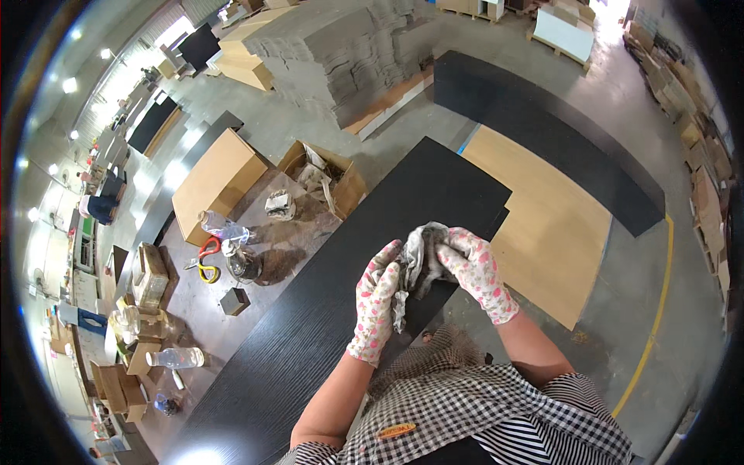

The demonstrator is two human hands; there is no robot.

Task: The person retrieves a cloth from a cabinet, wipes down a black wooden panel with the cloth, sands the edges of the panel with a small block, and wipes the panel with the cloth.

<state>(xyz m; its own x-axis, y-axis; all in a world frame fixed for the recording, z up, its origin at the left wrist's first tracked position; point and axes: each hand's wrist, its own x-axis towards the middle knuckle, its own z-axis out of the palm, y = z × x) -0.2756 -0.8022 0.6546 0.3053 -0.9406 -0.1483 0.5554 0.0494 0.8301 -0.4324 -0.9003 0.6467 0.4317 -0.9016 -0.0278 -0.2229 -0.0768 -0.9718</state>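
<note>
Both my hands wear white gloves with a pink floral print, and between them is a crumpled grey, stained rag [416,260]. My left hand [377,298] grips the rag's left side with bent fingers. On the other side, my right hand [475,271] pinches its upper right part. A loose end of the cloth dangles beside my left fingers. Below the rag lies a long black wood-grain board [325,287], running from the lower left to the upper right; the rag is held above its near edge.
Left on the worktable are scissors [208,261], a glass jar [242,262], a clear bottle [177,357], a small dark block [233,302] and an open carton [346,186]. Beyond stand stacked grey sheets [341,58]. A tan panel [535,225] and another black board [542,124] lie to the right.
</note>
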